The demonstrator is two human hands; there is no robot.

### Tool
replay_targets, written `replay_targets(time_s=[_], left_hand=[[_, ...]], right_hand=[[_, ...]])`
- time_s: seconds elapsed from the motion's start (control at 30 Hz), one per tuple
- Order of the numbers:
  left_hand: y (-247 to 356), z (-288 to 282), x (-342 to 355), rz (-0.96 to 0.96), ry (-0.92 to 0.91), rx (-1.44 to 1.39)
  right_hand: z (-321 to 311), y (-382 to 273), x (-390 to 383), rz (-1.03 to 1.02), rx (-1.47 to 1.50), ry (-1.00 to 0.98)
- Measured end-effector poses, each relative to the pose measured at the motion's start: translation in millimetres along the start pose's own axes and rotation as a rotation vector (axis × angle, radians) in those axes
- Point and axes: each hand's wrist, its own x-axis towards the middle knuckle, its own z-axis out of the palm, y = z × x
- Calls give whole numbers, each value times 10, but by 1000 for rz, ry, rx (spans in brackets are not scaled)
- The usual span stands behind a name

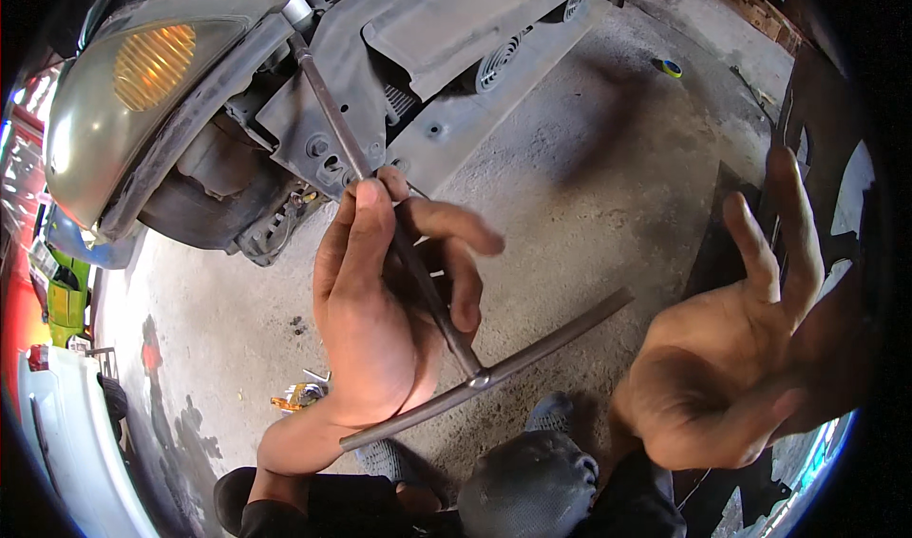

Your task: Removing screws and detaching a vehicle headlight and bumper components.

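My left hand (366, 320) is closed on the shaft of a T-handle socket wrench (418, 270), pinching it between thumb and fingers. The wrench's crossbar slants below that hand, one end over my left wrist. Its far end carries a silver socket (296, 8) at the upper inner corner of a headlight (142, 111); whether it sits on a bolt is hidden. My right hand (722, 358) is held up at the right with its fingers apart and nothing in it, clear of the crossbar's other end.
The grey front frame (456, 25) of a vehicle stands ahead with its bumper off. On the concrete floor (570, 187) lie a tape roll (671, 68) and some small tools (302, 396). A dark panel (722, 225) is at the right, and a white vehicle (71, 434) at the left.
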Motion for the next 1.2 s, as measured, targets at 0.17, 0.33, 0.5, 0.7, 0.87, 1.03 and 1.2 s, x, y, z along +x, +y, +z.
replay_targets(time_s=[0.17, 0.33, 0.5, 0.7, 0.87, 1.03, 1.2], left_hand=[[-23, 170, 41, -15, 3, -50], [-90, 242, 144, -15, -22, -81], [-126, 202, 244, 65, -197, -100], [-88, 189, 292, 55, -187, -95], [-147, 69, 351, 5, -165, -259], [-238, 44, 398, -17, -279, -473], [-182, 69, 377, 40, -126, -220]], right_hand=[[85, -80, -136, 180, 265, 167], [235, -178, -264, 271, -188, -116], [247, -11, -138, 73, -149, -304], [355, 34, -18, -109, -165, -379], [411, 123, -106, -119, -67, -424], [557, 104, -177, -49, 135, -163], [601, -139, -101, 370, 105, -320]])
